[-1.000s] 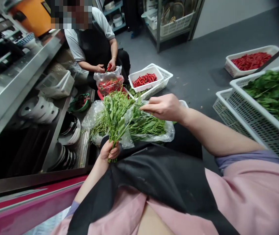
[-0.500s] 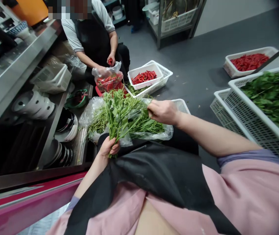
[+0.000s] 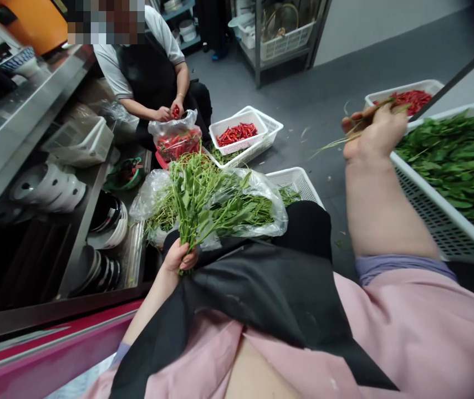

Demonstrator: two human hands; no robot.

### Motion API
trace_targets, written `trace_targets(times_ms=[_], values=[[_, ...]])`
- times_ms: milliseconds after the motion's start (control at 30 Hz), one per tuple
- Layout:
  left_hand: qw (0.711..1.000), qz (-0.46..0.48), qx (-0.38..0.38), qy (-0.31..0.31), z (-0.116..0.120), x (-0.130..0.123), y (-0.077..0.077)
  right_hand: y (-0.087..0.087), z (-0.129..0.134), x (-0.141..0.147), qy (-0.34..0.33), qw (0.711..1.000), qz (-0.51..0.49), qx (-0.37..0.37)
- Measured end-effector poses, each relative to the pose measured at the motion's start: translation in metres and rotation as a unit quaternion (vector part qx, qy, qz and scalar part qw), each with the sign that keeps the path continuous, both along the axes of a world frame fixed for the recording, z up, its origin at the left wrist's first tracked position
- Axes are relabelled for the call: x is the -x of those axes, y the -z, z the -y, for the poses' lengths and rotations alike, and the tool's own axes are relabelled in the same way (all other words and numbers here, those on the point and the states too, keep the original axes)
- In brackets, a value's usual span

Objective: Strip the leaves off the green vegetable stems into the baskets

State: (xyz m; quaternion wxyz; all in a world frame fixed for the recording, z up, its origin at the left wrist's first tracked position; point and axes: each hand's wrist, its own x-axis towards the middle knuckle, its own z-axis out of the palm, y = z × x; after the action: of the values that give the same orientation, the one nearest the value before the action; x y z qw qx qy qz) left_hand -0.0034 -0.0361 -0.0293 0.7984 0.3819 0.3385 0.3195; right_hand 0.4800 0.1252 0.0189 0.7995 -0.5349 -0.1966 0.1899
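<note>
My left hand (image 3: 181,256) grips a thick bunch of leafy green stems (image 3: 190,202) upright at the base, in front of my black apron (image 3: 257,288). On my lap lies a clear plastic bag (image 3: 259,194) holding more of these greens. My right hand (image 3: 376,133) is raised far to the right and pinches a few thin stems, above the rim of a white mesh basket (image 3: 440,205) heaped with green leaves (image 3: 457,160).
A seated co-worker's hands (image 3: 170,112) work at a plastic bag of red chillies (image 3: 174,138). White trays of chillies (image 3: 237,134) stand on the grey floor. Steel shelves with stacked bowls (image 3: 107,221) lie left; a wire rack stands behind.
My right hand has moved from over the bag up and right to above the leaf basket, now with thin stems in it. The left hand still grips the bunch. The view has shifted slightly.
</note>
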Motion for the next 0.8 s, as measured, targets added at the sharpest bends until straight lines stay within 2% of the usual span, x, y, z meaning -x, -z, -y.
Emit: trace_targets(times_ms=[100,167,267,367,433,500,600,667,733,800], values=[[1.0,0.007,-0.004,-0.003,0.0,-0.001,-0.002,-0.023,0.024,0.024,-0.033,0.988,0.132,-0.075],[1.0,-0.001,-0.006,-0.011,0.0,-0.001,-0.002,-0.035,0.046,0.053,-0.096,0.954,0.264,-0.102],[1.0,-0.009,-0.006,-0.008,0.0,0.0,0.0,-0.043,0.073,0.09,-0.231,0.858,0.452,-0.077],[1.0,-0.004,-0.007,-0.004,0.001,0.002,0.003,-0.038,0.079,0.107,-0.332,0.756,0.562,-0.046],[1.0,-0.004,-0.009,-0.003,0.002,0.003,0.004,-0.031,0.076,0.11,-0.371,0.709,0.598,-0.04],[1.0,-0.005,-0.012,0.005,0.002,0.003,0.004,-0.025,0.071,0.11,-0.402,0.677,0.615,-0.037],[1.0,0.009,-0.007,0.022,0.002,0.003,0.003,-0.02,0.065,0.113,-0.421,0.657,0.625,-0.032],[0.999,0.021,-0.004,0.027,0.002,0.002,0.002,-0.019,0.064,0.117,-0.432,0.657,0.617,-0.027],[1.0,0.02,-0.011,0.022,0.001,0.001,0.002,-0.016,0.065,0.121,-0.466,0.668,0.58,-0.024],[1.0,0.004,-0.016,0.009,0.001,-0.002,0.001,-0.011,0.065,0.123,-0.503,0.706,0.497,-0.019]])
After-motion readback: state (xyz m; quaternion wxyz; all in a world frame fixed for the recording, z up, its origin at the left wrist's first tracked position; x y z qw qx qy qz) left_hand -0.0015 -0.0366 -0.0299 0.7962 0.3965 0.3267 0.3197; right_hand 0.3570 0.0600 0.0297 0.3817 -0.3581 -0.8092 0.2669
